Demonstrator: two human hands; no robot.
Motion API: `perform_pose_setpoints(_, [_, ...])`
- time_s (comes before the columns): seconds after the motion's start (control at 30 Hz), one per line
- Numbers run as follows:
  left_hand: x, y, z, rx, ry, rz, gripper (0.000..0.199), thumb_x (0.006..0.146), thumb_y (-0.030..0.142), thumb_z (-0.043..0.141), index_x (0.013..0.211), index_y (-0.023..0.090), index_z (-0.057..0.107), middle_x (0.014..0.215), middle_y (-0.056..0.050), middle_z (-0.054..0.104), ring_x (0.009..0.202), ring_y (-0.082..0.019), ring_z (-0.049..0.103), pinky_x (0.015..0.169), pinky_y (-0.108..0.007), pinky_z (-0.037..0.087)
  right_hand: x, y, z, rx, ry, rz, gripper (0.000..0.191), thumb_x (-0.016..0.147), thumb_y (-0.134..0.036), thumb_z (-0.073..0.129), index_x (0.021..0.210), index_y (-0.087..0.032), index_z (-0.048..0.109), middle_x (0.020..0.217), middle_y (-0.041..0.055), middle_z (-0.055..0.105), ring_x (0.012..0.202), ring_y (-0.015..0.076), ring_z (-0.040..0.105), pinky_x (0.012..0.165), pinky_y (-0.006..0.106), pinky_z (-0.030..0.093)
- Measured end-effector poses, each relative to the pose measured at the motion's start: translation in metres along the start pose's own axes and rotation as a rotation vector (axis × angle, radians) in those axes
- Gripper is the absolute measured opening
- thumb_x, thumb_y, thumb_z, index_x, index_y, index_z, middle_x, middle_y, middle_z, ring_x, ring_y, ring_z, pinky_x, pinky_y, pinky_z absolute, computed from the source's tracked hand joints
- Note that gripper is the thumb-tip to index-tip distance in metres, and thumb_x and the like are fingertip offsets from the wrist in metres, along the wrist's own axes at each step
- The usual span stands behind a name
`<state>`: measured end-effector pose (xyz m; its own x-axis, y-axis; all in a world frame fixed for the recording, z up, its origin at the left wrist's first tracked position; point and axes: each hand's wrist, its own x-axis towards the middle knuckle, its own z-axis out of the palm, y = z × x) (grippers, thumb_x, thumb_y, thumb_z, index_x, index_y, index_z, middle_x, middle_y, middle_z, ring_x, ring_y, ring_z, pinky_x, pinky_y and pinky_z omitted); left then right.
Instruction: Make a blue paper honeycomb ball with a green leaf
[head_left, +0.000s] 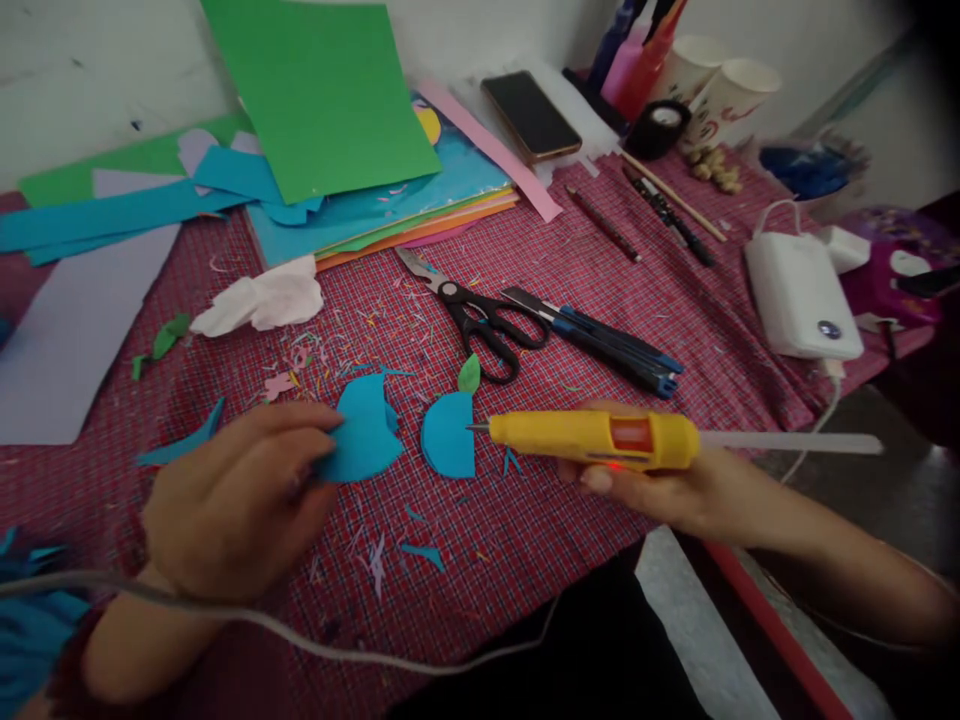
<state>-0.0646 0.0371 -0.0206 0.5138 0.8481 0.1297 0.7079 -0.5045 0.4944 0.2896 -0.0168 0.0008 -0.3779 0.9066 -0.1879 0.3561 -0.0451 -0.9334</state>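
Note:
My left hand point(244, 490) pinches a rounded blue paper piece point(364, 435) by its left side, just above the checked cloth. My right hand point(637, 480) is wrapped round a yellow glue gun point(592, 437) with a clear glue stick point(795, 441) sticking out of its back end. The gun's nozzle points left, at the straight edge of a folded blue half-circle point(448, 437) lying on the cloth. A small green paper leaf point(469, 374) stands at the top of that half-circle. My right fingers are partly hidden behind the gun.
Black-handled scissors point(480, 320) and a blue-black cutter point(607, 345) lie behind the paper pieces. Coloured sheets point(330, 110), a phone point(532, 115) and paper cups point(735, 95) are farther back. A white power bank point(802, 295) is at right. A white cable point(300, 645) crosses the front.

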Motion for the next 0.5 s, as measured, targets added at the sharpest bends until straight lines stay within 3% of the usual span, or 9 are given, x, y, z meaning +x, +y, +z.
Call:
perform_pose_setpoints(0.13, [-0.002,0.019,0.008,0.319,0.094,0.401,0.040,0.084,0.010,0.058,0.118,0.033,0.058,0.107,-0.001,0.071,0.092,-0.021,0.068,0.081,-0.036,0.057,0.006,0.004,-0.003,-0.003,0.000,0.033,0.023,0.088,-0.042,0.057,0.095,-0.020,0.056,0.081,0.0031,0.065,0.070,0.0164,0.065,0.059,0.026,0.055])
perform_pose_setpoints(0.27, [0.002,0.037,0.013,0.339,0.102,0.545,0.028,0.087,0.012,0.054,0.107,0.028,0.064,0.089,-0.001,0.074,0.074,-0.020,0.069,0.064,-0.033,0.057,0.001,0.007,-0.016,-0.259,0.169,-0.025,0.017,0.087,-0.040,0.057,0.090,-0.023,0.052,0.081,0.0022,0.064,0.068,0.0177,0.063,0.056,0.029,0.051])
perform_pose_setpoints(0.33, [0.008,0.047,0.013,0.287,0.053,0.542,0.012,0.090,0.031,0.054,0.092,0.027,0.066,0.081,-0.002,0.073,0.064,-0.020,0.066,0.052,-0.034,0.054,-0.001,0.010,-0.025,-0.485,0.303,-0.077,0.018,0.085,-0.038,0.060,0.092,-0.025,0.051,0.081,0.0017,0.062,0.065,0.0176,0.061,0.053,0.029,0.048])
perform_pose_setpoints(0.4, [0.017,0.057,0.013,0.188,-0.054,0.468,0.027,0.089,0.050,0.053,0.080,0.026,0.063,0.079,-0.003,0.071,0.063,-0.020,0.065,0.049,-0.033,0.053,0.000,0.013,-0.037,-0.721,0.428,-0.112,0.022,0.083,-0.038,0.061,0.095,-0.023,0.050,0.084,0.0042,0.061,0.067,0.0192,0.059,0.055,0.031,0.047])
perform_pose_setpoints(0.5, [0.036,0.069,0.017,0.075,-0.172,0.196,0.024,0.091,0.046,0.052,0.080,0.026,0.060,0.084,-0.004,0.068,0.070,-0.020,0.066,0.058,-0.033,0.054,0.004,0.021,-0.064,-0.933,0.538,-0.111,0.029,0.080,-0.039,0.059,0.100,-0.018,0.052,0.088,0.0104,0.060,0.077,0.0243,0.060,0.063,0.035,0.048])
